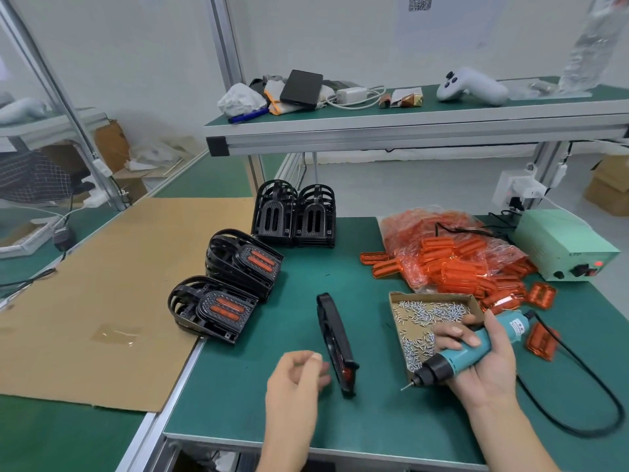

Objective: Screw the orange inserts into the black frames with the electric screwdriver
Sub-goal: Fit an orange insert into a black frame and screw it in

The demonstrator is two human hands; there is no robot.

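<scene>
Right hand (483, 356) grips electric screwdriver (466, 352) lower right, bit angled down-left, beside screw tray (439, 298) for reloading. Left hand (296, 373) loosely curled, empty, just beside black frame (335, 338) standing on edge at lower centre.

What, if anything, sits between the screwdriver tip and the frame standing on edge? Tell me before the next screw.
Nothing visible does. The right hand grips the electric screwdriver, its bit aimed left toward the black frame standing on edge. Only bare green mat lies between them. The left hand hovers on the frame's far side.
</scene>
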